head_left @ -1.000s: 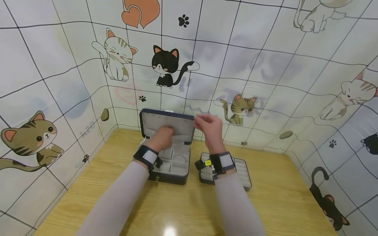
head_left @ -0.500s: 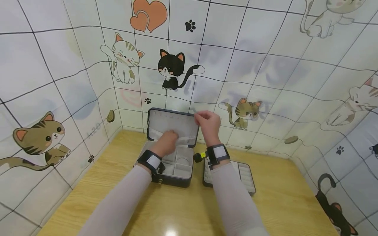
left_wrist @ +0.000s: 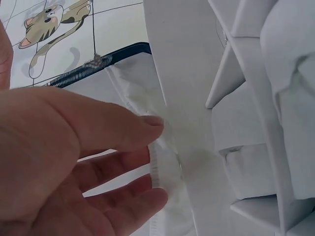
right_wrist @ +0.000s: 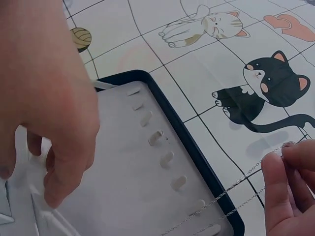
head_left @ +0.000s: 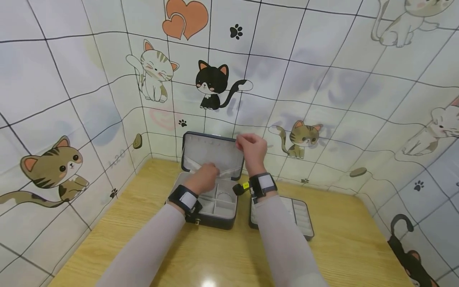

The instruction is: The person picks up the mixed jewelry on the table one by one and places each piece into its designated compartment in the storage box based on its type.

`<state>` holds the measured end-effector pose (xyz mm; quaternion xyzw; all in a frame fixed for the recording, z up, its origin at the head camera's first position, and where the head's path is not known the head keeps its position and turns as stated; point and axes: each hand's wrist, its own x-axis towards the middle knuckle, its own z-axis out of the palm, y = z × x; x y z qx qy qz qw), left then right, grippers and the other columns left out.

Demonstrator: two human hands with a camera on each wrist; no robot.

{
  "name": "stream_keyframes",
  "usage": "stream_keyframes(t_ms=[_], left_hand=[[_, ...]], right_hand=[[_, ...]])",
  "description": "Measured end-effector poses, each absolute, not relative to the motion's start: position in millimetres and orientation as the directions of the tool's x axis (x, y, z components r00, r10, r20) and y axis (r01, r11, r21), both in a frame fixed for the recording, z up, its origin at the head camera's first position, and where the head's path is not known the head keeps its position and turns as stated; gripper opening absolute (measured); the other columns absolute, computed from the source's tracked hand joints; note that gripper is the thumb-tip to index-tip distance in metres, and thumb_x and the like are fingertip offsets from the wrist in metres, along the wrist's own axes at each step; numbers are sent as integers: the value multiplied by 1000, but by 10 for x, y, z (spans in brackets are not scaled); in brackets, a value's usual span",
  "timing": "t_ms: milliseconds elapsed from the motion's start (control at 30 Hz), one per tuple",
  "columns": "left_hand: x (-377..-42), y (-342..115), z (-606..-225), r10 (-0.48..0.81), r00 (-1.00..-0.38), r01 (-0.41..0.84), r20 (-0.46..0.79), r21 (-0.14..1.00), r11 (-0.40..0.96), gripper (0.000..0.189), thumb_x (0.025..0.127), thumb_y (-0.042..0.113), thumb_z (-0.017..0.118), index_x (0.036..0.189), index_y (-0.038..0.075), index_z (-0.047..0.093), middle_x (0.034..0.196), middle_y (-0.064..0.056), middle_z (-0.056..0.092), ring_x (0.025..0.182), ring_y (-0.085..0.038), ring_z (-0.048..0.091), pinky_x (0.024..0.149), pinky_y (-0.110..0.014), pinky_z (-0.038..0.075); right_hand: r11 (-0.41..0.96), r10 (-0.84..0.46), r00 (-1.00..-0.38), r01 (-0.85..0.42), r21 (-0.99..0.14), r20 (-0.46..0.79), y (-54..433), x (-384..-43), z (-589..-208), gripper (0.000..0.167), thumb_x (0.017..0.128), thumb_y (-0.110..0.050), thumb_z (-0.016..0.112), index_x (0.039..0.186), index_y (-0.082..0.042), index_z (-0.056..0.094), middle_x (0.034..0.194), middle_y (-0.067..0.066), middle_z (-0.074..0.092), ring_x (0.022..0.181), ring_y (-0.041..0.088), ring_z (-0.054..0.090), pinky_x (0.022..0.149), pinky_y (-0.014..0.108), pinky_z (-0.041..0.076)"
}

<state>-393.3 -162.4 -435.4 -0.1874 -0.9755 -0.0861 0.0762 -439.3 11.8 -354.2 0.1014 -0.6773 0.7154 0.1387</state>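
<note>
A dark blue jewelry box (head_left: 215, 222) stands with its lid (head_left: 215, 153) raised. My left hand (head_left: 204, 177) is at the lower part of the lid, its thumb and fingers pinching the edge of the gathered fabric pocket (left_wrist: 172, 196), which is drawn away from the lining. At the lid's upper right corner my right hand (head_left: 252, 149) pinches a thin silver chain necklace (right_wrist: 231, 188) between thumb and fingertips. Two strands slant down from it across the lid's row of small hooks (right_wrist: 167, 160). The lower end of the chain is out of view.
A ring-shaped bracelet (head_left: 225, 196) lies in one of the box's grey compartments. Right of the box, a shallow jewelry tray (head_left: 305, 221) with slots sits on the wooden table (head_left: 344, 247), partly under my right forearm. Cat-printed sheeting (head_left: 279, 75) rises behind.
My left hand has moved slightly down the lid, pulling the pocket's edge down and outward. My right hand has risen a little at the lid's corner. The head view has shifted slightly.
</note>
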Motion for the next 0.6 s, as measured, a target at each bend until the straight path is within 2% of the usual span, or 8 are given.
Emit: stream_keyframes(t_ms=[167,333,467,600], left_hand=[[-3913,-1615,-4336,381,-914,399,140,139,906,25,92,-6,66,114,-1,74,107,-15,71,101,-31,67,94,-43,57],[-3910,-1625,-4312,412,-904,425,114,136,895,23,94,-6,63,114,-2,74,105,-15,71,99,-30,68,94,-43,57],[-3926,-1670,-4297,422,-901,432,102,118,894,22,94,-7,64,113,-1,75,105,-15,72,98,-30,68,93,-43,57],[-3945,-1712,-4283,430,-899,438,86,110,892,24,96,-5,63,116,0,75,107,-14,73,98,-28,68,93,-42,56]], right_hand=[[-44,85,-944,-323,-945,318,82,-4426,-3535,24,96,-10,77,116,4,75,101,8,76,84,15,75,79,22,62],[-4,110,-944,-313,-950,310,42,-4469,-3576,23,95,-9,78,114,3,76,103,10,76,83,15,75,78,22,62],[90,109,-942,-308,-947,317,-21,-4508,-3656,18,95,-14,78,109,-3,79,102,9,78,84,14,76,77,22,62],[247,101,-911,-367,-897,400,-87,-4545,-3755,12,94,-19,80,101,-10,81,96,7,79,82,17,76,72,25,59]])
